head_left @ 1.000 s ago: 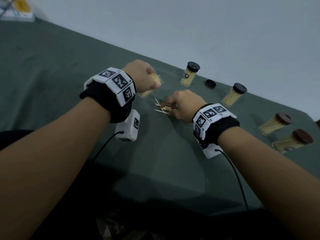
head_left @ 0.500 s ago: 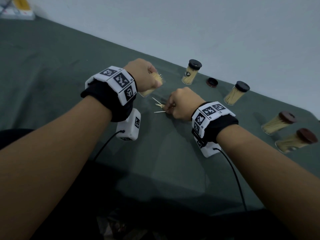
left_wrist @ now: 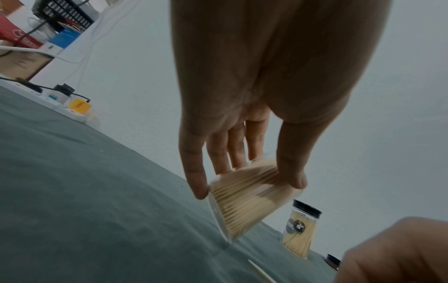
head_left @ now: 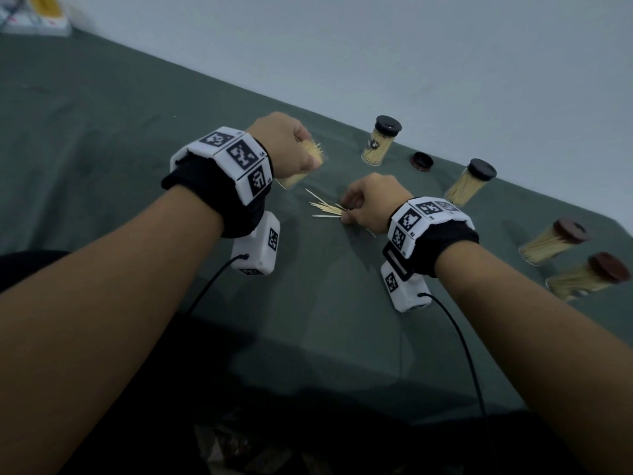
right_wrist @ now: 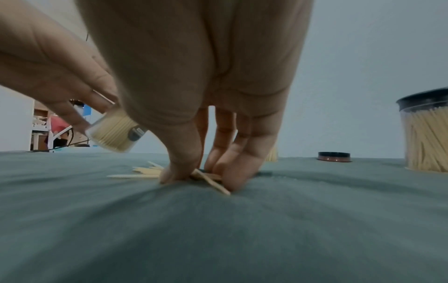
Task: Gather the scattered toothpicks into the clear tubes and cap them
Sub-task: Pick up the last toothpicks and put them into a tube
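Note:
My left hand [head_left: 291, 145] grips an uncapped clear tube [head_left: 301, 169] packed with toothpicks, tilted, its base near the green cloth; the tube [left_wrist: 249, 199] also shows between my fingers in the left wrist view. My right hand [head_left: 370, 204] is down on the cloth, thumb and fingertips [right_wrist: 179, 172] pinching a small bunch of loose toothpicks [head_left: 325, 209]. Those toothpicks [right_wrist: 145, 173] fan out to the left of my thumb. One toothpick [head_left: 370, 232] lies under my right palm. A loose dark cap [head_left: 421, 161] lies behind my right hand.
Two black-capped full tubes stand upright near the wall, one [head_left: 380, 140] behind the cap and one [head_left: 471, 183] further right. Two brown-capped tubes [head_left: 555, 243] [head_left: 585, 277] stand at the far right. A power strip [left_wrist: 60, 107] lies at the far left of the cloth-covered table [head_left: 308, 320].
My right hand lifted slightly toward the tube, then came back down on the cloth and closed on the loose toothpicks. My left hand kept the tube almost still.

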A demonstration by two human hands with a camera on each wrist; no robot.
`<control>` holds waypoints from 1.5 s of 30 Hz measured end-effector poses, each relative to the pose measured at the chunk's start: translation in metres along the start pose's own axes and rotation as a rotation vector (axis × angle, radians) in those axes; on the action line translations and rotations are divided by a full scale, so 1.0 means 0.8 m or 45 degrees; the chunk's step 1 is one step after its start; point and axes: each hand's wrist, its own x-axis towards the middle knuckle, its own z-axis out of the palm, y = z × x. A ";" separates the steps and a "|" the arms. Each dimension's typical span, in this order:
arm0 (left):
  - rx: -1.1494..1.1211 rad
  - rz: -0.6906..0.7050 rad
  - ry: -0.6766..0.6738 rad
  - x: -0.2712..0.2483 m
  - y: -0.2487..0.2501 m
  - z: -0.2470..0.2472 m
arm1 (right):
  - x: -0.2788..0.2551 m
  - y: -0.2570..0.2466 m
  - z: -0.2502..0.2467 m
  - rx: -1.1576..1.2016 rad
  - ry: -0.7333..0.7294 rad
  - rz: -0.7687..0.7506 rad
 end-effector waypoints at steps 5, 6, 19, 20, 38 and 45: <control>0.000 0.004 0.009 -0.001 -0.001 -0.003 | 0.001 -0.013 0.002 0.036 0.043 -0.107; -0.002 0.000 0.012 -0.001 -0.002 -0.004 | 0.001 -0.016 0.003 0.042 0.041 -0.128; 0.001 0.001 0.016 -0.002 -0.001 -0.009 | 0.006 -0.024 0.001 -0.159 -0.089 -0.404; 0.000 0.000 0.014 -0.002 -0.001 -0.008 | 0.007 -0.024 0.001 -0.175 -0.099 -0.417; -0.031 -0.026 0.033 0.000 -0.005 -0.016 | 0.021 -0.008 -0.011 -0.037 0.051 -0.250; -0.018 -0.028 0.011 -0.001 -0.002 -0.010 | -0.013 0.016 -0.022 -0.124 -0.125 -0.174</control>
